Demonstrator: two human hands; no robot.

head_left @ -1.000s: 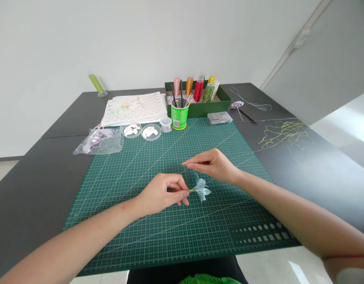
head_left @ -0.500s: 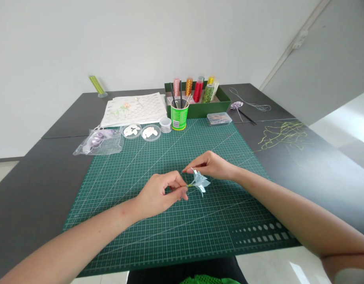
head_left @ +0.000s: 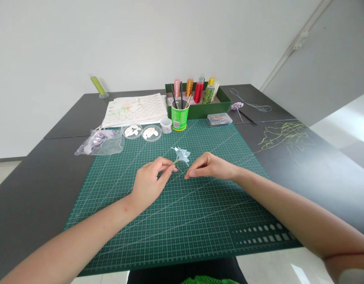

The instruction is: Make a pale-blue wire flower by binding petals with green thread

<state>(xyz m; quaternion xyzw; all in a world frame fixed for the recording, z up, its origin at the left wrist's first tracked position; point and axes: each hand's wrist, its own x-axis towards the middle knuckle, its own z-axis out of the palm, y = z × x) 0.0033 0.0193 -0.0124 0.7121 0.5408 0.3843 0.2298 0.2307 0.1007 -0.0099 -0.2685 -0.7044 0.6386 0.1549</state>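
Over cutting mat (head_left: pixel 176 221): pale blue paper flower (head_left: pixel 182 154), raised and tilted farther away than a second ago, stem pinched in left hand (head_left: pixel 149 182) fingertips; right hand (head_left: pixel 210 167) lowered just beside, fingertips pressed together.

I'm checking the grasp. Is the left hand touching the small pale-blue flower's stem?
Touching: the head view shows the left hand pinching the stem just below the pale-blue flower.
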